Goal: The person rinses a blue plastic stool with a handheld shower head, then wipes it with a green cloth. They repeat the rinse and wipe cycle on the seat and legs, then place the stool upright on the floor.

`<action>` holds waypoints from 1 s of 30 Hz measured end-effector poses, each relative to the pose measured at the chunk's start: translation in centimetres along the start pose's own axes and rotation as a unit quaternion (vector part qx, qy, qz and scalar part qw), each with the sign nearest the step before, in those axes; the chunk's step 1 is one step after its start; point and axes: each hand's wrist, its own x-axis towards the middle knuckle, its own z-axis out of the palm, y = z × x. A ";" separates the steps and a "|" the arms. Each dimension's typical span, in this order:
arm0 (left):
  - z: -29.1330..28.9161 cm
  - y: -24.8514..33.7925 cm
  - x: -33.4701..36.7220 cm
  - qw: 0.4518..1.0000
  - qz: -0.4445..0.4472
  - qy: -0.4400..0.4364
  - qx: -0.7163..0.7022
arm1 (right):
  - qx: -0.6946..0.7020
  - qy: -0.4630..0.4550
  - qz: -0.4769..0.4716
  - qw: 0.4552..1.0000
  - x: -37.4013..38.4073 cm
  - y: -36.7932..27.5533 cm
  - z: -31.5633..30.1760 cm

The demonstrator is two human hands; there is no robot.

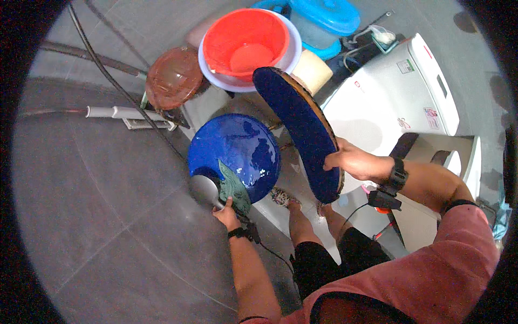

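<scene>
My right hand (359, 162) grips a long curved insole (302, 121) near its lower end, thumb on the dark blue face. A brownish edge shows along the insole's right side, and it is held up in the air. Lower down, my left hand (227, 217) is closed on a silvery rounded thing (205, 190); I cannot tell whether it is a shower head or a ladle. A green cloth (233, 186) lies against that hand and the near edge of a round blue tub (234, 148). The tub's surface looks wet and shiny.
At the back, a red basin (245, 46) sits in a pale purple basin (295, 40), beside a brown translucent container (174, 78) and blue-lidded boxes (326, 19). White appliance-like units (372, 102) stand at right. A dark hose (108, 73) crosses the left; white pipes (127, 112) lie there.
</scene>
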 end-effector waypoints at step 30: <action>-2.5 35.5 -47.0 0.897 0.364 -0.243 0.059 | 0.109 0.284 -0.232 0.924 -53.4 -14.7 -19.9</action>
